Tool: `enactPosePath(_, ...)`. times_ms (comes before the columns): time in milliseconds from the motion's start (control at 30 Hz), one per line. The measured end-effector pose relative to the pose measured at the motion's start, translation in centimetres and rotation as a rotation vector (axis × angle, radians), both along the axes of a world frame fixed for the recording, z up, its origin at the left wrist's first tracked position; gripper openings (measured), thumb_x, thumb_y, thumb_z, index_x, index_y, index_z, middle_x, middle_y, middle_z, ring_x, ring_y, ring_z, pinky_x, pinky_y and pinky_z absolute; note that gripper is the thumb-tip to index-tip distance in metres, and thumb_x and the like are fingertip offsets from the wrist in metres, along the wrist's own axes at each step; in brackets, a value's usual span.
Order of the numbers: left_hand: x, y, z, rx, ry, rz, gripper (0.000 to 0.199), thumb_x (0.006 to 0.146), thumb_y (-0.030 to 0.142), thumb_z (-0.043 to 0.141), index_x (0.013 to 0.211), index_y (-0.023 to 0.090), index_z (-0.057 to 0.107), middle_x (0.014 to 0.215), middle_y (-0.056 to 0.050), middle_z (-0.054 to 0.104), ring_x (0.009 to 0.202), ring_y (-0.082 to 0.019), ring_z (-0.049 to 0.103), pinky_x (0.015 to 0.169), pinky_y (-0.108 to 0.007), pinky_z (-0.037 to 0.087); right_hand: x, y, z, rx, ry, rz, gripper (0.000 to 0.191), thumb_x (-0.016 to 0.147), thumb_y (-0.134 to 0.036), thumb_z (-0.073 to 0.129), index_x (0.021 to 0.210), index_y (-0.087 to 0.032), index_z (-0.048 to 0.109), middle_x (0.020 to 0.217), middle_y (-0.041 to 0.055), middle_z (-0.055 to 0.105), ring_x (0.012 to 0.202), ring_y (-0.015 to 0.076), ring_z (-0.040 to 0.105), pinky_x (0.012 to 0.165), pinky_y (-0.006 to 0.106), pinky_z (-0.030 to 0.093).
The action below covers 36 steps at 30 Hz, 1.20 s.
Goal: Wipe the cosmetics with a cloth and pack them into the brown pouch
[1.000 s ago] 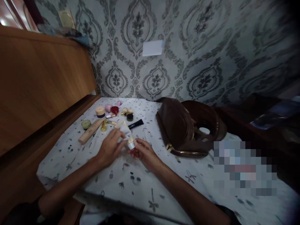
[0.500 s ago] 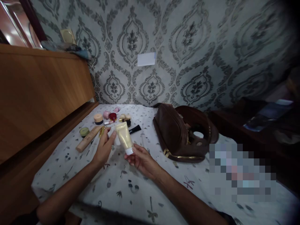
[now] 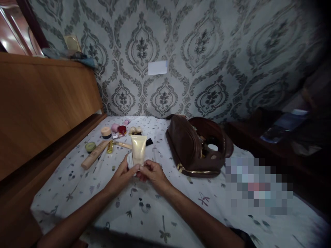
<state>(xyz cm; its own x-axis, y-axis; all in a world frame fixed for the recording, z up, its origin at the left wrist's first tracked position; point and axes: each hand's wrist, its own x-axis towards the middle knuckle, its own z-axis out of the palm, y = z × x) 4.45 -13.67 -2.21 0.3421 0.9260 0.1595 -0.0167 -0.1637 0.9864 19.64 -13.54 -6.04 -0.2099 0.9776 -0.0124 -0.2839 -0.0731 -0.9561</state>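
A pale gold tube [image 3: 139,148] stands nearly upright between my hands, above the patterned white cloth [image 3: 144,220]. My left hand [image 3: 126,172] is closed on a white wipe or cloth [image 3: 130,161] and presses it against the tube's lower left side, thumb in front. From the right, my right hand [image 3: 154,173] grips the tube's lower end, which its fingers hide. Behind the tube lie a black tube [image 3: 149,142], partly covered, and a thin beige stick [image 3: 122,145]. A small gold tube [image 3: 110,147] is left of them.
An open brown bag [image 3: 184,148] sits to the right. At left are a long beige tube [image 3: 94,155], a green jar [image 3: 90,147], a peach jar [image 3: 106,132] and a red jar [image 3: 122,129]. A wooden cabinet [image 3: 49,103] borders the left side.
The gold tube has gone from tilted to nearly upright. My left hand has moved right and down, bringing the white wipe against it. The camera view has shifted slightly.
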Motion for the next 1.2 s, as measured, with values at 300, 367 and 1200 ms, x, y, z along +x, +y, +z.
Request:
enactPosePath(300,-0.7,0.4,-0.3,0.033,0.081,-0.035,0.040,0.085,0.049,0.063,0.107,0.017,0.053,0.074,0.003,0.054,0.067,-0.014,0.049,0.064,-0.025,0.043,0.5,0.0,0.5,0.150,-0.252,-0.089,0.038,0.065,-0.048,0.077,0.063,-0.019,0.051,0.050,-0.0065,0.050,0.045,0.0075,0.039,0.045,0.021,0.029)
enactPosePath(367,-1.1,0.4,0.0,0.060,0.173,-0.014,0.046,0.086,0.049,0.060,0.117,0.016,0.053,0.081,0.001,0.058,0.071,-0.016,0.052,0.065,-0.025,0.043,0.7,0.0,0.8,0.221,-0.270,-0.140,0.033,0.064,-0.040,0.078,0.075,-0.018,0.057,0.059,-0.0061,0.053,0.052,0.0080,0.043,0.048,0.021,0.032)
enactPosePath(1200,4.3,0.9,4.5,0.132,0.410,-0.108,0.042,0.085,0.059,0.054,0.080,0.018,0.063,0.073,-0.004,0.069,0.071,-0.022,0.066,0.070,-0.031,0.052,9.7,-5.4,10.6,0.603,-0.222,-0.586,0.028,0.092,-0.043,0.060,0.104,-0.020,0.070,0.084,0.0047,0.069,0.068,0.0155,0.067,0.064,0.028,0.056)
